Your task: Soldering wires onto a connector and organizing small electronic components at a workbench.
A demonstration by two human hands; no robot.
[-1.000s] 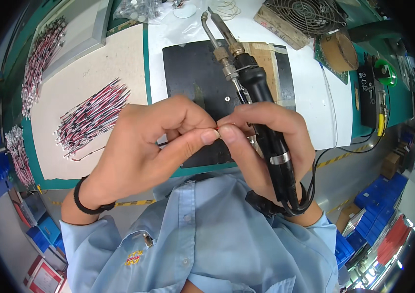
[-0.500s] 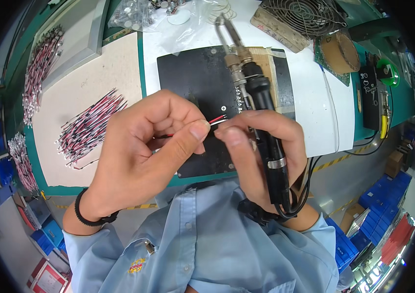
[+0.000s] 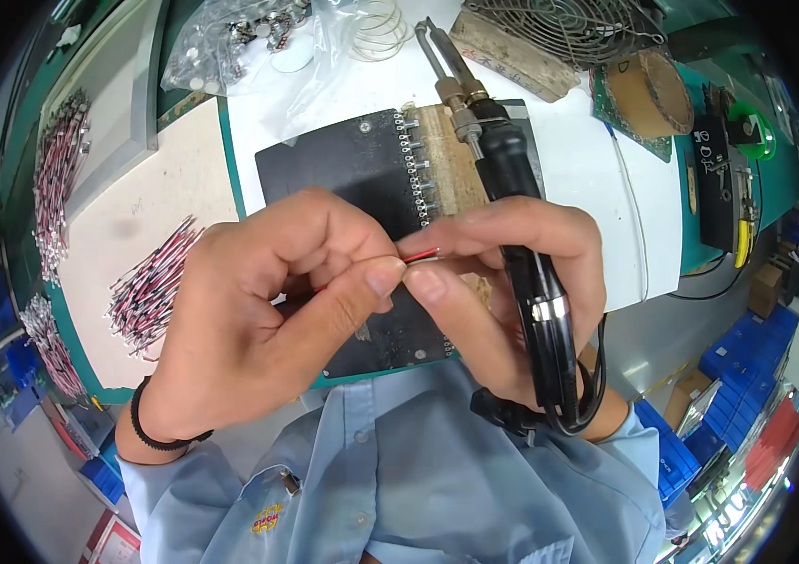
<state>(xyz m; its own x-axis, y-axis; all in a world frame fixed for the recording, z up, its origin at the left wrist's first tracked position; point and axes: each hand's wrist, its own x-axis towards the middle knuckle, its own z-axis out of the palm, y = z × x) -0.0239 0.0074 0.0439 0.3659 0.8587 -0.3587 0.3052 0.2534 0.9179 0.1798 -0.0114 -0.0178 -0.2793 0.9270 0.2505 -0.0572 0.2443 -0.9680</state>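
Between the thumb and curled fingers of my left hand (image 3: 268, 301) is a thin lead of red wire (image 3: 421, 255), with a pale strand beside it. Its bare ends point right. The thumb and forefinger of my right hand (image 3: 522, 273) close around that wire, touching my left fingertips. The same right hand carries a black soldering iron (image 3: 529, 273), its forked metal tip pointing up and away from me. Beneath both hands lies a black fixture board (image 3: 324, 164). A row of small metal terminals (image 3: 415, 169) runs along the tan strip on it.
To the left, a bundle of red, black and white wires (image 3: 160, 282) lies on a beige board (image 3: 202, 155), with more bundles farther left. At the back are a plastic bag of parts (image 3: 221, 47), a brick-like block (image 3: 512, 56), a fan grille (image 3: 569, 23) and a tape roll (image 3: 649, 94).
My right thumb and forefinger have come left and closed on the wire beside my left fingertips. The soldering iron is still in my right hand. The bench has shifted left in the view.
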